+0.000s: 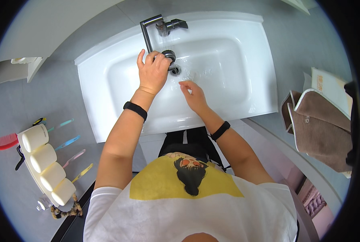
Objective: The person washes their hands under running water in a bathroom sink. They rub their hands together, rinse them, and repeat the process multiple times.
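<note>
A dark metal swivel faucet (147, 34) stands at the back of a white washbasin (225, 66), its jointed arm folded out over the bowl. My left hand (153, 71) has its fingers around the outlet end of that arm, beside the round black spray head (169, 55). Thin streams of water fall near the faucet's base, and water ripples right of the drain (175, 70). My right hand (195, 96) hovers over the front of the bowl, below and right of the drain, with fingers bent and thumb near the fingertips; nothing shows in it. Both wrists wear black bands.
At the left, a wall holder carries several white cups (44, 157), toothbrushes (68, 142) and a red comb (7, 141). Brown towels (322, 133) hang on the right wall beside a white package (331, 86). A white cabinet (56, 24) juts out at upper left.
</note>
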Motion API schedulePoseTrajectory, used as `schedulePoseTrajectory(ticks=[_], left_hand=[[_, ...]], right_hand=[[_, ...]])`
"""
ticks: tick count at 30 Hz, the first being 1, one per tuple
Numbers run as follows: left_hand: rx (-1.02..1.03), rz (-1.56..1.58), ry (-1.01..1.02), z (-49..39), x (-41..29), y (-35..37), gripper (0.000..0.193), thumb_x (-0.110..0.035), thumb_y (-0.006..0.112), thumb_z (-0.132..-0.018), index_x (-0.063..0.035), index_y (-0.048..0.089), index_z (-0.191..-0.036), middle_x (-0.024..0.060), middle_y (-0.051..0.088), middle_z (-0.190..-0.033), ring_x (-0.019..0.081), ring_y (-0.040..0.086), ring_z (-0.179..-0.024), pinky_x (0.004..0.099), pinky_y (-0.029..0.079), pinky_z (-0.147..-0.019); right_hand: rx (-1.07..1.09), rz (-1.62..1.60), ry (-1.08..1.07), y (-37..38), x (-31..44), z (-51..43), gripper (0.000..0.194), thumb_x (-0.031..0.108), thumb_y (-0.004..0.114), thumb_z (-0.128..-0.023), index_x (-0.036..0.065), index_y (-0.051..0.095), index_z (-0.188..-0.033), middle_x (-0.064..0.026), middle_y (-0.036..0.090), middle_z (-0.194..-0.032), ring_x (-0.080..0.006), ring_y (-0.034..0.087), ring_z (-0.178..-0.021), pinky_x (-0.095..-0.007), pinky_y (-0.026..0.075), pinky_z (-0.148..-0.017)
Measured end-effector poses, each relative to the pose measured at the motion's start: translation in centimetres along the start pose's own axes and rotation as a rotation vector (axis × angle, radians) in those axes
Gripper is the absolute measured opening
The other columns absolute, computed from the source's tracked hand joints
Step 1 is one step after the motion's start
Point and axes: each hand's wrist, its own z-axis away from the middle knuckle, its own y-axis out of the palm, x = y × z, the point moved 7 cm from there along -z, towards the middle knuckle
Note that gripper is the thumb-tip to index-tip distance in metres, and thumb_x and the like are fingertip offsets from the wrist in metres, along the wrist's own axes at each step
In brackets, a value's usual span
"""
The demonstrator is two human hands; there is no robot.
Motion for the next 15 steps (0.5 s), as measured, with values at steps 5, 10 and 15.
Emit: schedulePoseTrajectory(ticks=[5, 10, 15], left_hand=[[0.131, 0.13, -0.221, 1.2, 0.1, -2.3, 0.048, -0.019, 0.081, -0.076, -0.0145, 0.061, -0.119, 0.0055, 0.06, -0.116, 0.0265, 0.049, -0.127, 0.055, 0.023, -0.115], [0.056, 0.593, -0.968, 5.6, 2.7, -2.2, 0.068, -0.034, 0.076, -0.087, -0.0003, 0.046, -0.138, 0.015, 0.057, -0.132, 0.0276, 0.05, -0.125, 0.0447, 0.027, -0.113], [0.004, 1.294, -1.46, 7.7, 3.1, 1.5, 0.031, -0.03, 0.066, -0.099, -0.0022, 0.071, -0.113, 0.0043, 0.071, -0.106, 0.0132, 0.06, -0.108, 0.0281, 0.04, -0.1]], right_hand=[[0.116, -0.657, 0.382, 0.9, 3.4, -3.9, 0.057, 0.055, 0.05, -0.101, 0.003, 0.065, -0.118, -0.0062, 0.069, -0.108, -0.0169, 0.066, -0.097, -0.0303, 0.047, -0.078], [0.216, -0.696, 0.594, 2.9, 7.2, -5.8, 0.052, 0.058, 0.067, -0.089, 0.008, 0.066, -0.101, -0.0024, 0.068, -0.093, -0.0115, 0.06, -0.077, -0.0245, 0.037, -0.055], [0.099, -0.691, 0.568, 4.4, 7.2, -6.3, 0.039, 0.042, 0.077, -0.085, 0.007, 0.066, -0.097, -0.0017, 0.064, -0.086, -0.0082, 0.052, -0.068, -0.022, 0.031, -0.048]])
